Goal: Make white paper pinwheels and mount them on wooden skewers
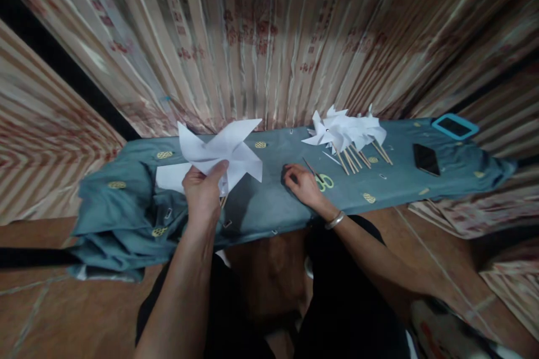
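My left hand (202, 190) pinches a white paper pinwheel (236, 151) at its centre, thumb on top, its blades spread out above the cloth. Flat white paper (169, 176) lies beneath and left of it. Ends of thin wooden sticks (223, 202) show below that hand. On the cloth, my right hand (304, 184) rests with its fingers curled together; whatever they hold, if anything, is too small to tell. Scissors with green handles (325, 182) lie just right of it, blades pointing away.
Several finished pinwheels on wooden sticks (349, 132) overlap at the back right. Farther right are a dark phone (426, 159) and a blue-framed device (455, 126). A green patterned cloth (269, 210) covers the narrow table. Striped curtains (269, 39) hang behind it.
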